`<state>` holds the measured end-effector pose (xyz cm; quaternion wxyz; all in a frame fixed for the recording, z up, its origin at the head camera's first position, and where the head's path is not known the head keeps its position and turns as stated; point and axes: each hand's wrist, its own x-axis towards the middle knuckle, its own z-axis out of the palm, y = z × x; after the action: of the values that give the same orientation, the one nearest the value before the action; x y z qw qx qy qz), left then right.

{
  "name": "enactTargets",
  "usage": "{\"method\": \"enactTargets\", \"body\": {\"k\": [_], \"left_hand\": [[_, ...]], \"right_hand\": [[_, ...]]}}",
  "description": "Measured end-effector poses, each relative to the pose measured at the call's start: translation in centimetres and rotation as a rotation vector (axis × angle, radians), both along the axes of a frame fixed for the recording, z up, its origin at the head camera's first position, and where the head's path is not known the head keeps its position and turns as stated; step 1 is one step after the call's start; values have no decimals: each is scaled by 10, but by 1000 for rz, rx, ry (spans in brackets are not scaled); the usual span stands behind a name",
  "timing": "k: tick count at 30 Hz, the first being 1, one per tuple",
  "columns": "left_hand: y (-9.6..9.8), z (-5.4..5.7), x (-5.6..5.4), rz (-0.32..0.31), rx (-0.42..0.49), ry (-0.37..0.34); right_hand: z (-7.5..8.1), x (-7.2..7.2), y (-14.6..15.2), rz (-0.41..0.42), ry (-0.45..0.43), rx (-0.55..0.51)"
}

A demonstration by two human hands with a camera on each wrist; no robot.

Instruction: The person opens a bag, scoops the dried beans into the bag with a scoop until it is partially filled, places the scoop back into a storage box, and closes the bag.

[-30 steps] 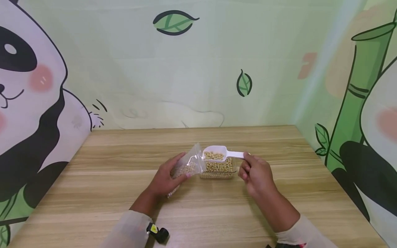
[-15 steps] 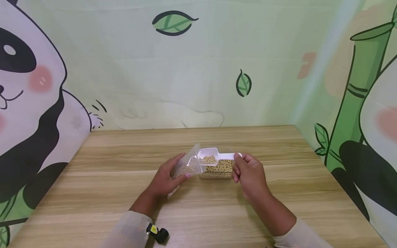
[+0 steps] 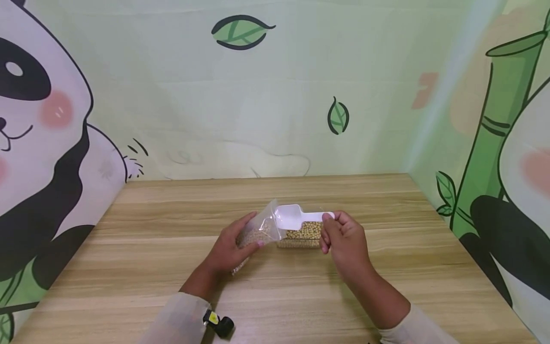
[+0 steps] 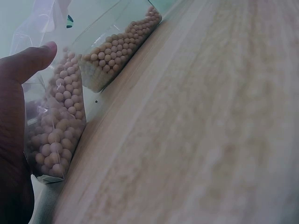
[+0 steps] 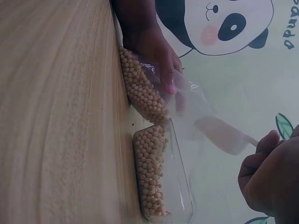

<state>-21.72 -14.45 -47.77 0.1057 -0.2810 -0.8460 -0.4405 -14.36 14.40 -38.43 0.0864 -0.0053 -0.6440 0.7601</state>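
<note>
My left hand (image 3: 227, 248) grips a clear plastic bag (image 3: 259, 232), its thumb on the near side. Pale round soybeans (image 4: 56, 144) fill the lower part of this bag, and its mouth leans right. My right hand (image 3: 349, 246) pinches the handle of a white scoop (image 3: 289, 217). The scoop's bowl is bare of beans and tipped into the bag's mouth. Below it and to the right of the bag, a clear plastic box (image 5: 181, 170) stands on the table, with soybeans in it. Part of that box is hidden behind the scoop and right hand in the head view.
The wooden table (image 3: 283, 306) reaches back to a printed wall cloth (image 3: 275, 105) with pandas and leaves. A small dark speck (image 4: 96, 101) lies close to the bag and box. The left wrist carries a small black camera (image 3: 220, 325).
My right hand has moved left, bringing the scoop from over the box to the bag's mouth. Its soybeans have left the bowl. My left hand and the bag have stayed put.
</note>
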Motion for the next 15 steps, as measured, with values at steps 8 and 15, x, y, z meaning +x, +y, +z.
{"method": "enactTargets", "body": {"k": [8, 15], "left_hand": [[0, 0, -1, 1, -11, 6], [0, -1, -2, -1, -14, 5]], "right_hand": [[2, -5, 10, -101, -7, -19], [-3, -14, 19, -158, -6, -45]]}}
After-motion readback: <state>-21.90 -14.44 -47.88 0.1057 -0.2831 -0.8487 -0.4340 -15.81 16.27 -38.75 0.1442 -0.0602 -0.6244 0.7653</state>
